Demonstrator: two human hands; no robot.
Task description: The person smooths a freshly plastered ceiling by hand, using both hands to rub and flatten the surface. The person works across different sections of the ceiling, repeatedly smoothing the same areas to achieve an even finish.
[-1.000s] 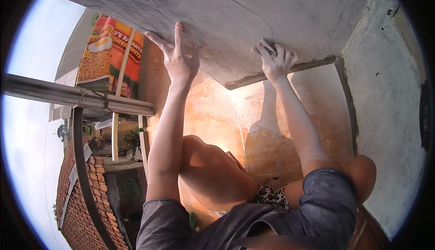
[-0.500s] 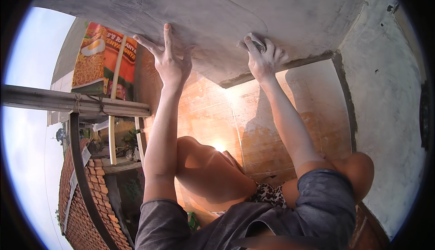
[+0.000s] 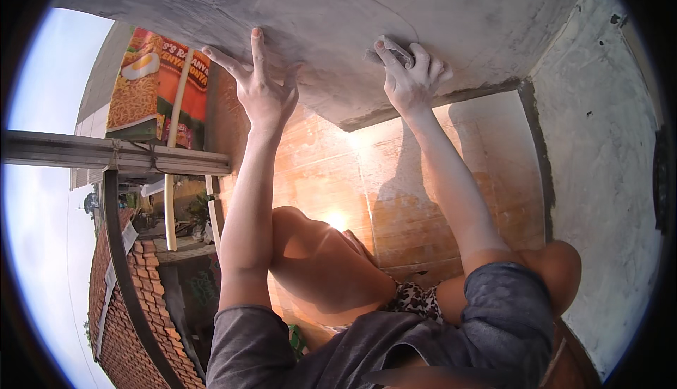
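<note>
While our left hand (image 3: 266,98) spreads its fingers on the wall (image 3: 486,22), we should press evenly the pad (image 3: 400,52) our right hand (image 3: 411,87) grips.

big light letters (image 3: 171,50) are on the red and orange banner (image 3: 156,84), and a pole (image 3: 178,103) hides some.

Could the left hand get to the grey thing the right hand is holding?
Probably yes. The left hand is spread open and seems empty, and only bare grey surface shows between it and the grey thing. The right hand, though, has its fingers over part of it.
</note>
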